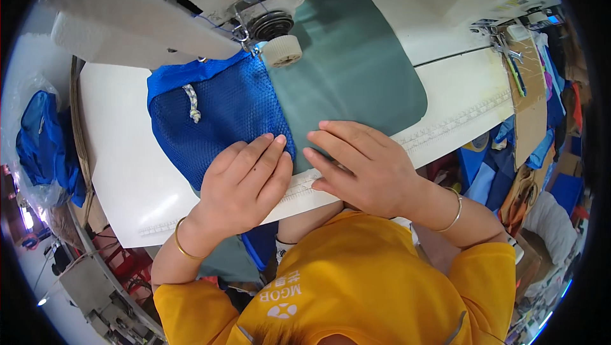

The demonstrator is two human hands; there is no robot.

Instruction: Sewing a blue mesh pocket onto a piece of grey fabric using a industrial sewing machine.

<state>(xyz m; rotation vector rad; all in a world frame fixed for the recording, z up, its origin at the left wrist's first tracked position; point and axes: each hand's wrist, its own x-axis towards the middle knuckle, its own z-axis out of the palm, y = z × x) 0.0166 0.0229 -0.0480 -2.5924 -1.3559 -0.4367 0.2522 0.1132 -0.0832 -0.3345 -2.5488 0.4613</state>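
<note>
Shirt (382, 275) w/ lettering (280, 295), fingers (267, 157) on mesh (219, 113)

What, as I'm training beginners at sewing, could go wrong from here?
The blue mesh piece might shift against the green fabric if the left hand, at the mesh's edge, and the right hand, on the green side, moved unevenly. The knotted cord lying loose on the mesh could snag or get stitched in. Fingers could be hurt if they came too close to the sewing machine's head.
</note>
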